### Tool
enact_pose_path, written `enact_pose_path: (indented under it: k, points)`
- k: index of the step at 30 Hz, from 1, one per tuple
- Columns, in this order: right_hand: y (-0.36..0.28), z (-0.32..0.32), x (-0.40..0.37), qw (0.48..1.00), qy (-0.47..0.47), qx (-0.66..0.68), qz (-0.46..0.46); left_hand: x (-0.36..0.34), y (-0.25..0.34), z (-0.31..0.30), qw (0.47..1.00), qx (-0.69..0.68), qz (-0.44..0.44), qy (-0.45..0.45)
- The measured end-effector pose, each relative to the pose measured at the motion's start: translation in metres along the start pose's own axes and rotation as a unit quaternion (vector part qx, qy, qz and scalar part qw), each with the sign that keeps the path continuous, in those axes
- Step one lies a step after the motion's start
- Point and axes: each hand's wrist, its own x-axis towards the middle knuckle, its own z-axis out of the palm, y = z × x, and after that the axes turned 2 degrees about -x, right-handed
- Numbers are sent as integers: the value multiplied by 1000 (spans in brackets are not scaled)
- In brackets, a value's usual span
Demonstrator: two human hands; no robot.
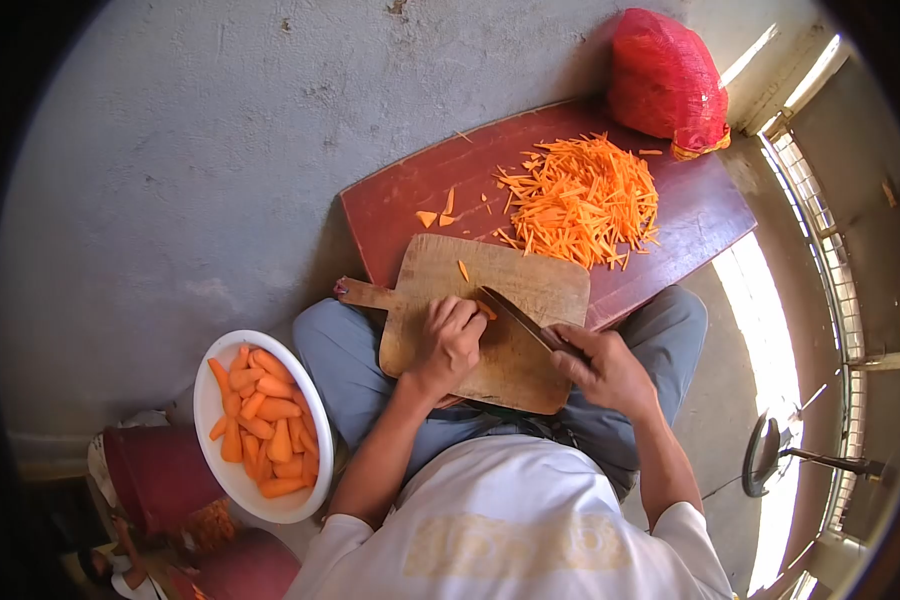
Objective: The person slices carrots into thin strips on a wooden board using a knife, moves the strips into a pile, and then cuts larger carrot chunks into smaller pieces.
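A wooden cutting board point(530, 365) with a short handle lies across the near edge of the red table. On it my left hand point(452, 340) is closed over a piece of carrot point(486, 311), of which only the orange end shows past the fingers. My right hand point(602, 368) grips a kitchen knife point(518, 312) by its dark handle, the blade slanting toward the far left beside the carrot. One loose carrot sliver point(463, 270) rests near the board's far edge. Beyond the board, a heap of carrot sticks point(582, 200) is piled on the table.
The red table point(390, 210) runs along a grey wall and carries a few carrot scraps point(427, 217). A red mesh sack point(667, 80) stands at its far right corner. Left of my knee, a white basin point(207, 420) holds peeled carrots point(270, 410). Dark red tubs point(155, 475) and another person are at lower left.
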Motion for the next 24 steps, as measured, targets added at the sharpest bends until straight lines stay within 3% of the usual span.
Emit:
enact_pose_path:
  k: [7,16,19,24]
  points:
    - [-18,16,-24,998,-26,-1,48,1,-4,-1,999,-34,7,5]
    - [-30,30,-28,996,-12,-86,6,-5,0,-1,1000,-18,11,-13]
    - [-47,30,-31,990,-41,-121,53,-5,4,-1,999,8,6,-31]
    - [-25,41,2,995,-4,-95,0,-10,9,-1,999,-5,-7,-39]
